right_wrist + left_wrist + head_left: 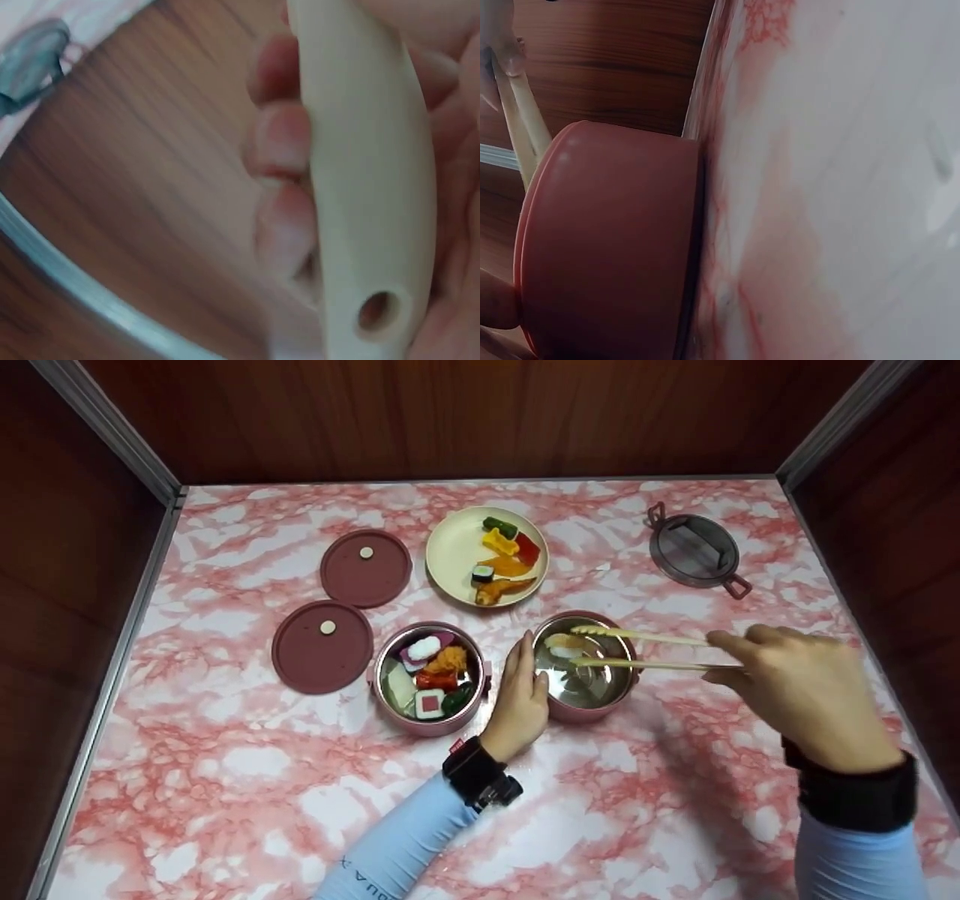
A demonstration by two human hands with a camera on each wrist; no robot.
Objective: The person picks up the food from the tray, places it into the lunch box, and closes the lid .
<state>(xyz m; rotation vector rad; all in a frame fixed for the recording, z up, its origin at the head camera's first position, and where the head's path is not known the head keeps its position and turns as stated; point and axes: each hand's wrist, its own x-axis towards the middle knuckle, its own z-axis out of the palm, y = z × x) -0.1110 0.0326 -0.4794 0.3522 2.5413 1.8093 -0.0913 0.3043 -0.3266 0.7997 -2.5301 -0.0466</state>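
My right hand (802, 690) grips cream tongs (667, 639) by the handle, and their rounded end (375, 187) with a hole fills the right wrist view. The spread tips of the tongs reach into the right pink metal-lined bowl (589, 711). A toy sushi piece (564, 646) lies in that bowl near the tips; whether they touch it I cannot tell. My left hand (521, 705) rests along the bowl's left side with its fingers fairly straight. In the left wrist view its fingertips (496, 300) touch the rim of the bowl (615, 240).
A similar bowl (431, 727) holding several toy foods stands just left of my left hand. Two dark red lids (360, 577) lie further left. Behind is a cream plate (454, 547) with several toy foods. A see-through lid with handles (694, 551) lies back right.
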